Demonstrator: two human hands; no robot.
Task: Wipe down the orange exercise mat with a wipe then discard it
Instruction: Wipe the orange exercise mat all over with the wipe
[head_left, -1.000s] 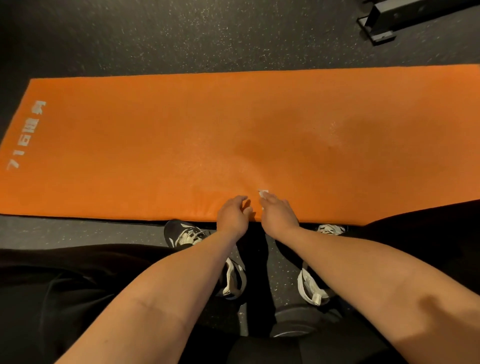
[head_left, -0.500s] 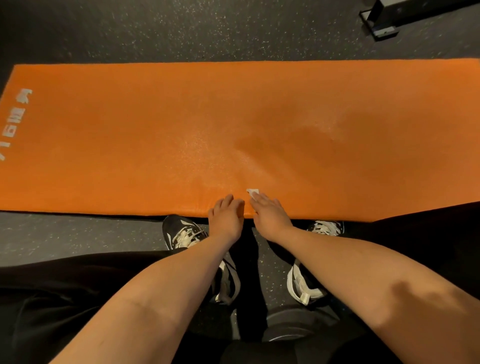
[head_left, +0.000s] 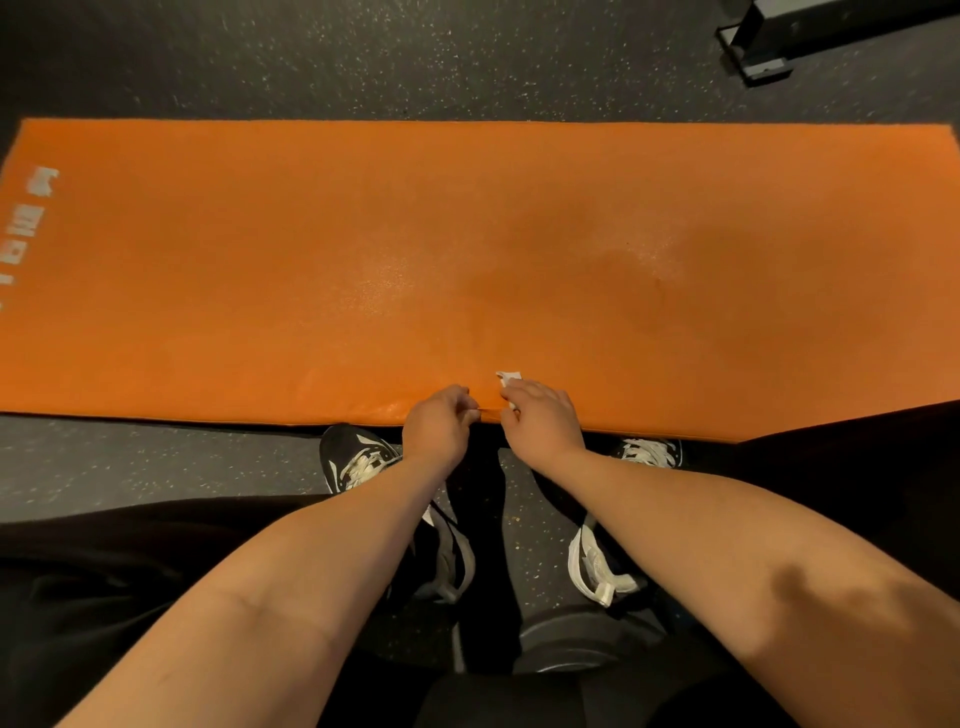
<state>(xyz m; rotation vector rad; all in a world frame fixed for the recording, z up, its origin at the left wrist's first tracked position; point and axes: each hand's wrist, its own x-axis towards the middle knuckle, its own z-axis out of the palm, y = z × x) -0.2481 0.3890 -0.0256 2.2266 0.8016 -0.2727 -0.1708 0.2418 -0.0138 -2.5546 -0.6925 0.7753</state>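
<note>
The orange exercise mat (head_left: 311, 260) lies flat across the dark floor, with white lettering at its left end. Both hands are at the middle of its near edge, close together. My right hand (head_left: 540, 421) grips a small white wipe (head_left: 508, 376), and a corner of it sticks out past the fingertips onto the mat. My left hand (head_left: 436, 426) has its fingers curled and pinches a small white bit of the wipe at its fingertips. Most of the wipe is hidden under the hands.
My black-and-white shoes (head_left: 358, 462) stand on the speckled dark floor (head_left: 156, 467) just in front of the mat's edge. A dark metal equipment base (head_left: 763, 47) sits at the far right beyond the mat. A round weight plate (head_left: 571, 644) lies between my legs.
My left hand's fingers, laid straight on the mat edge half a second ago, have curled toward the right hand. The right hand has stayed at the near edge with the wipe.
</note>
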